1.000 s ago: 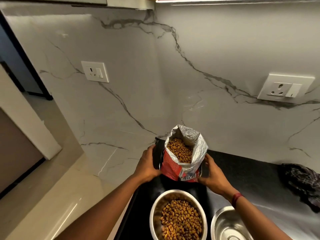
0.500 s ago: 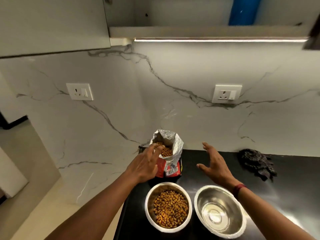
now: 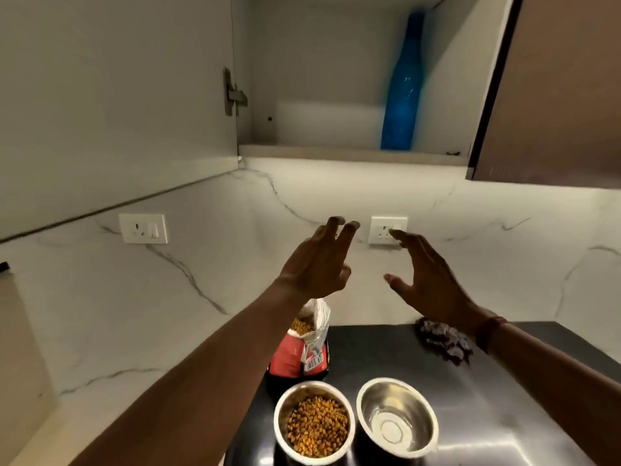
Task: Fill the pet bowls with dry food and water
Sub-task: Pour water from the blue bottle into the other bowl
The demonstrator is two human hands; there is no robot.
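Note:
Two steel bowls stand side by side on the dark counter (image 3: pixel 524 398). The left bowl (image 3: pixel 281 428) holds brown dry food; the right bowl (image 3: pixel 396 427) has nothing in it. Behind the left bowl stands the opened red food bag (image 3: pixel 295 358), kibble showing at its mouth. A tall blue bottle (image 3: pixel 401 95) stands in the open wall cupboard above. My left hand (image 3: pixel 319 264) and my right hand (image 3: pixel 426 277) are both raised in the air in front of the marble wall, fingers spread, holding nothing, well below the bottle.
The cupboard shelf edge (image 3: pixel 353 156) runs above my hands, with its brown door (image 3: pixel 554 95) swung open at the right. A dark crumpled cloth (image 3: pixel 443 343) lies on the counter behind the right bowl. Wall sockets (image 3: pixel 142 228) sit on the backsplash.
Both hands let go of the food bag and rose from counter level up toward the cupboard. My view tilted upward, bringing the open cupboard and blue bottle into sight.

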